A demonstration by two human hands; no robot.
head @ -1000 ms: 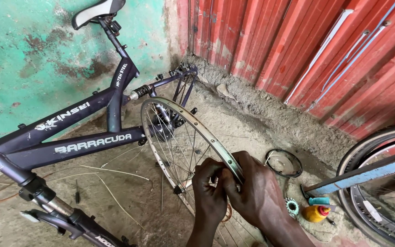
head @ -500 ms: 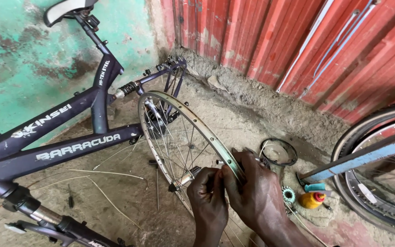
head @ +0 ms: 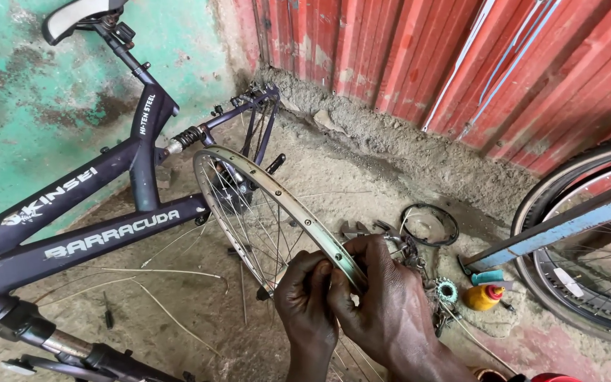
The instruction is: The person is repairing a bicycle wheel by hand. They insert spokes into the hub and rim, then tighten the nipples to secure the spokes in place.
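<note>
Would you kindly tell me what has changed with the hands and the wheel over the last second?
Very little. Both hands, left hand and right hand, keep their grip on the bare wheel rim at its near edge; the fingers shifted only slightly. The view moved, so the dark bike frame, the small yellow bottle and the red metal wall merely sit differently in the picture.

Single head-worn view, looking steeply down and forward from close above the bare wheel rim (head: 277, 194), toward the red corrugated wall (head: 461, 64) beyond it.
</note>
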